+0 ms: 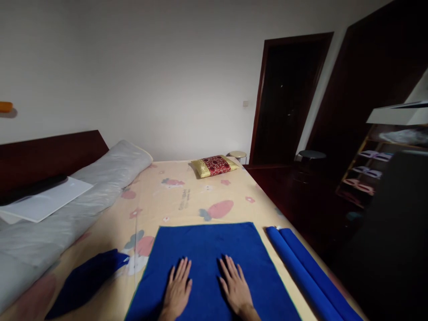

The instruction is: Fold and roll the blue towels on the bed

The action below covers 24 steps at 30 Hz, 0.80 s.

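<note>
Dim, soft light; warped edges

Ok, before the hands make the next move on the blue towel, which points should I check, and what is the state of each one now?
1. Both hands flat on the spread blue terry towel: ok. The left hand and right hand lie palm down, fingers spread.
2. Towel lies smooth: ok, no big folds show on the visible part.
3. Near edge of the towel straight: cannot tell, it is out of the picture.
4. The two rolled blue towels stay apart from the spread one: ok, a strip of the patterned yellow bedsheet shows between them.
5. The crumpled dark blue cloth at the left is apart: ok.
</note>
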Motion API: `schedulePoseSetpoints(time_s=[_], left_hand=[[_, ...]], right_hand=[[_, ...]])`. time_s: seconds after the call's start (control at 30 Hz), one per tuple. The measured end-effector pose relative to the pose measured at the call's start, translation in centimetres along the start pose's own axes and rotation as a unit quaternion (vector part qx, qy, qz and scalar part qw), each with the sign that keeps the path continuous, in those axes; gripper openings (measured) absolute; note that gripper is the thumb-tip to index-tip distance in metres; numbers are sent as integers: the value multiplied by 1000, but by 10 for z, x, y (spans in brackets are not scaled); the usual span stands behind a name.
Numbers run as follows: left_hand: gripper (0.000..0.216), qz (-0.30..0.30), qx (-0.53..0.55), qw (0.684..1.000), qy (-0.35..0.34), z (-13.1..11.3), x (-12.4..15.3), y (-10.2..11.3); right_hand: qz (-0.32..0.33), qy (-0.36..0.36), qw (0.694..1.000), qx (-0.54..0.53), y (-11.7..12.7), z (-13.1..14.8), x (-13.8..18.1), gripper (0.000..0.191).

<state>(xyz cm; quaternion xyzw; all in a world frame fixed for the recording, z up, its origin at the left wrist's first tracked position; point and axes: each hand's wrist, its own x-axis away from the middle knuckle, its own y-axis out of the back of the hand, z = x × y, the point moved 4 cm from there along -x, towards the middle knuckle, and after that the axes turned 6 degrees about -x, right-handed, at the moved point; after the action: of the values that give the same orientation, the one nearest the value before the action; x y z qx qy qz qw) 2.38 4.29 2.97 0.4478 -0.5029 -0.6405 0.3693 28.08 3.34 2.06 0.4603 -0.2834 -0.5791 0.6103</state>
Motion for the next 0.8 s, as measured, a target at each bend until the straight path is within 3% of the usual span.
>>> schedulePoseSetpoints(time_s=[0.13, 0.23, 0.33, 0.43, 0.53, 0.6, 0.7, 0.8], left_hand=[[60, -9, 32, 999, -19, -63, -33, -23], [59, 18, 60, 998, -22, -68, -45, -34], [55, 59, 64, 996, -22, -26, -44, -31], [53, 86, 15, 992, 93, 58, -28, -27], [57, 77, -38, 982, 166, 132, -2, -32], [56, 53, -55, 985, 155, 153, 9, -34], [54, -2, -67, 994, 91, 135, 5, -26], [56, -29, -42, 999, -19, 72, -30, -12]], right_hand=[[49, 54, 997, -39, -31, 42, -26, 52], [78, 50, 995, -45, -36, 34, -39, 52], [50, -18, 999, -12, -16, -18, -39, 52], [-2, -108, 993, 57, 18, -96, -19, 58], [-29, -99, 990, 99, 41, -153, 8, 63], [-53, -79, 989, 114, 46, -167, 18, 65], [-103, -59, 985, 126, 40, -148, 12, 69], [-96, -5, 991, 98, 19, -89, -20, 67]])
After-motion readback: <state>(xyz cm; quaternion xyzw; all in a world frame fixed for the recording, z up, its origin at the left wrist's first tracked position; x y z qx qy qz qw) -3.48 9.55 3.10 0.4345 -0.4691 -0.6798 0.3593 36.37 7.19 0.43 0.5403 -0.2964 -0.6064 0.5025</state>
